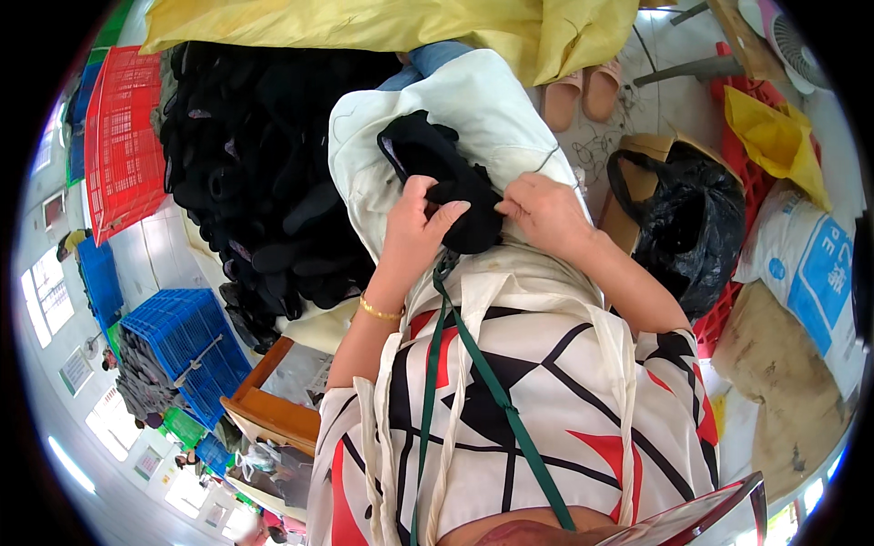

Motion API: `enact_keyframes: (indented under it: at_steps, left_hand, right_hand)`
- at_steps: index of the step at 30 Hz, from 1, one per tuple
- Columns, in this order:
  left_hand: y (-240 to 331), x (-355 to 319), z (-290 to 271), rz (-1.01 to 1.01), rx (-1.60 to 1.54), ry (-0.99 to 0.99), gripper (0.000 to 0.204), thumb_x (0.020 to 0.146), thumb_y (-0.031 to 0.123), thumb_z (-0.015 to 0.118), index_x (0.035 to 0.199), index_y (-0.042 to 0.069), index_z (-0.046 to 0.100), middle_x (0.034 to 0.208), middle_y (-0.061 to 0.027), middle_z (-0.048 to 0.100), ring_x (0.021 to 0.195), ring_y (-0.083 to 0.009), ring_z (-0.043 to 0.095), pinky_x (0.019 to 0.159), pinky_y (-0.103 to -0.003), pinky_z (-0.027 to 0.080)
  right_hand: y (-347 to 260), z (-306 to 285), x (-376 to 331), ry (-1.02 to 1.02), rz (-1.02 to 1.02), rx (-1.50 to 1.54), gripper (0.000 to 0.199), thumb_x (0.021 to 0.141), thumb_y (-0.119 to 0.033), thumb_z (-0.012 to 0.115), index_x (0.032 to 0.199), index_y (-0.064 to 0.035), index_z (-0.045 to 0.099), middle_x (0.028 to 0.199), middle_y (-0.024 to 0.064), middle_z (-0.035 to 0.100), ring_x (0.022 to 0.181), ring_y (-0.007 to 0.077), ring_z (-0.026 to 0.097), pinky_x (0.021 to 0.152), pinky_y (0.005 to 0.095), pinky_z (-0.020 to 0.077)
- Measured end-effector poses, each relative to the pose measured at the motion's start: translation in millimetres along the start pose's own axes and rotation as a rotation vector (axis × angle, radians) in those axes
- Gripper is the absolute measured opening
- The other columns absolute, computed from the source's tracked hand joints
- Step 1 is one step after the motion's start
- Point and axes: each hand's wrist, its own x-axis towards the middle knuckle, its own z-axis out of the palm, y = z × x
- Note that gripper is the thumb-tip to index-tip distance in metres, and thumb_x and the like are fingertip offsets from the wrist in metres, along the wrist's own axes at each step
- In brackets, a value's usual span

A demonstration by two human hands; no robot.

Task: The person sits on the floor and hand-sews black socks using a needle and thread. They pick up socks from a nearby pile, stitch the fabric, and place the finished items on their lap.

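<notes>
Gripping black sock (446,182), left hand (419,223), right hand (542,214), seemingly pinching

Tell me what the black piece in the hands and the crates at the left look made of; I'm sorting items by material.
The black piece, held by the left hand and right hand, looks like soft matte knit or fleece fabric: it folds and shows no shine. The red crate and blue crates look like rigid moulded plastic, with open lattice walls.
</notes>
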Motion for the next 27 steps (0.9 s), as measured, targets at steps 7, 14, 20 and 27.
enact_keyframes:
  at_steps: [7, 14, 20, 27]
  left_hand:
    - [-28, 6, 16, -0.1, -0.148, -0.085, 0.035, 0.083, 0.017, 0.077, 0.105, -0.002, 0.057, 0.08, -0.0066, 0.064, 0.071, -0.0108, 0.06, 0.063, -0.027, 0.049]
    - [-36, -10, 11, -0.009, -0.004, 0.047, 0.036, 0.083, 0.013, 0.076, 0.11, -0.002, 0.057, 0.087, -0.0075, 0.063, 0.073, -0.0117, 0.059, 0.064, -0.027, 0.05]
    - [-25, -21, 15, 0.031, 0.061, 0.12, 0.032, 0.085, 0.012, 0.075, 0.11, 0.0, 0.058, 0.084, -0.0064, 0.061, 0.069, -0.0102, 0.054, 0.062, -0.025, 0.047]
    - [-40, -13, 14, -0.017, -0.211, -0.039, 0.027, 0.088, 0.011, 0.072, 0.109, 0.0, 0.06, 0.09, -0.0032, 0.062, 0.069, -0.0075, 0.053, 0.06, -0.023, 0.045]
  right_hand:
    - [33, -24, -12, 0.244, -0.012, -0.255, 0.013, 0.079, -0.014, 0.07, 0.079, -0.0099, 0.058, 0.077, 0.0078, 0.057, 0.078, 0.0289, 0.062, 0.063, 0.039, 0.0518]
    - [35, -25, -11, 0.247, 0.122, -0.056, 0.011, 0.088, -0.015, 0.065, 0.093, -0.0068, 0.059, 0.082, 0.0115, 0.063, 0.077, 0.0337, 0.063, 0.067, 0.0414, 0.0522]
    - [19, -23, 1, 0.098, 0.412, 0.585, 0.02, 0.094, -0.014, 0.059, 0.112, -0.0068, 0.057, 0.085, 0.0114, 0.068, 0.075, 0.0284, 0.066, 0.071, 0.0363, 0.0525]
    - [-15, -2, 24, -0.015, 0.108, 0.593, 0.019, 0.09, -0.02, 0.065, 0.103, -0.0057, 0.06, 0.077, 0.0103, 0.059, 0.072, 0.0271, 0.061, 0.066, 0.0371, 0.0492]
